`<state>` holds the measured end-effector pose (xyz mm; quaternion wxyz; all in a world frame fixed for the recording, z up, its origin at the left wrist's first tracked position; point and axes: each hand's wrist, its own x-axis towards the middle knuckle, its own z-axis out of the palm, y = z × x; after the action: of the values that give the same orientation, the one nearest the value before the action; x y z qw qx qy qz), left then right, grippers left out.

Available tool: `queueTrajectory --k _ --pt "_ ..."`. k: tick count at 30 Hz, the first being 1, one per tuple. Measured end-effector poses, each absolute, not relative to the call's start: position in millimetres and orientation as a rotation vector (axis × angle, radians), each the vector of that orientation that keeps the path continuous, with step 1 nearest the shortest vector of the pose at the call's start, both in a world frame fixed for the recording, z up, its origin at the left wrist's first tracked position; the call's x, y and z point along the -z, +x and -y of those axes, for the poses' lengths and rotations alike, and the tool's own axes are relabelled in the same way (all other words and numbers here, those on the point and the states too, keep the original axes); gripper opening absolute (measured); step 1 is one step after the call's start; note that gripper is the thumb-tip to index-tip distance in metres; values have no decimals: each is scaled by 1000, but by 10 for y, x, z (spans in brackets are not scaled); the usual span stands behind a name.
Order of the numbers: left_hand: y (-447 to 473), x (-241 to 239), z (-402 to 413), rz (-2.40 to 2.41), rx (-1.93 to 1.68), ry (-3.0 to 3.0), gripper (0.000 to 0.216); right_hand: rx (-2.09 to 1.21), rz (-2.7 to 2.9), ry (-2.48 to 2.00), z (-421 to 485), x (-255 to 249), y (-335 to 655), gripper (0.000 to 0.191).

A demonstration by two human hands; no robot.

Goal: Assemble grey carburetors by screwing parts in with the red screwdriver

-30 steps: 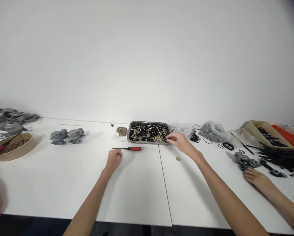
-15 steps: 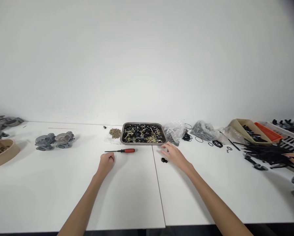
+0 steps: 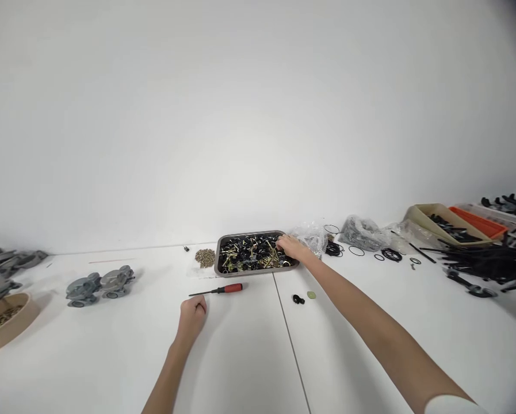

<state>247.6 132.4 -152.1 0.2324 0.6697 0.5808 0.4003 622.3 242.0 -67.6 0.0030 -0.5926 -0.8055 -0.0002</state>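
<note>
My left hand (image 3: 192, 315) rests on the table as a closed fist, with nothing visible in it. Just beyond it lies a screwdriver (image 3: 229, 288) with a red handle, its dark shaft pointing left. My right hand (image 3: 291, 246) reaches over the right end of a metal tray (image 3: 258, 272), fingers curled down among the parts; what they pinch is hidden. Mixed black pieces and brass-coloured screws (image 3: 251, 252) fill the tray. Nearer me, below my right forearm, sit a small black part (image 3: 298, 299) and a flat yellow-green disc (image 3: 311, 295).
Small brass-coloured pieces (image 3: 205, 257) are heaped left of the tray. Two grey metal housings (image 3: 117, 281) stand farther left, near a beige bowl (image 3: 22, 319). Plastic bags (image 3: 363, 233), black rings (image 3: 391, 255), and bins (image 3: 425, 215) line the right. Another person's hand shows at the right edge.
My right hand has moved from beside the black part to the tray, its fingers now bent into it. The yellow-green disc has come into view. The camera view has shifted.
</note>
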Motion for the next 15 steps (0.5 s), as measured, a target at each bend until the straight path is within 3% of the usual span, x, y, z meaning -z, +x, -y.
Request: queueTrajectory --k 8,15 --pt "2479 1529 -1332 -1596 -1073 1800 14 -46 2508 -1800 -2500 595 6308 29" --pt "2464 1536 -1335 -1587 -1069 1777 14 -380 2670 -1618 -2398 747 5899 27"
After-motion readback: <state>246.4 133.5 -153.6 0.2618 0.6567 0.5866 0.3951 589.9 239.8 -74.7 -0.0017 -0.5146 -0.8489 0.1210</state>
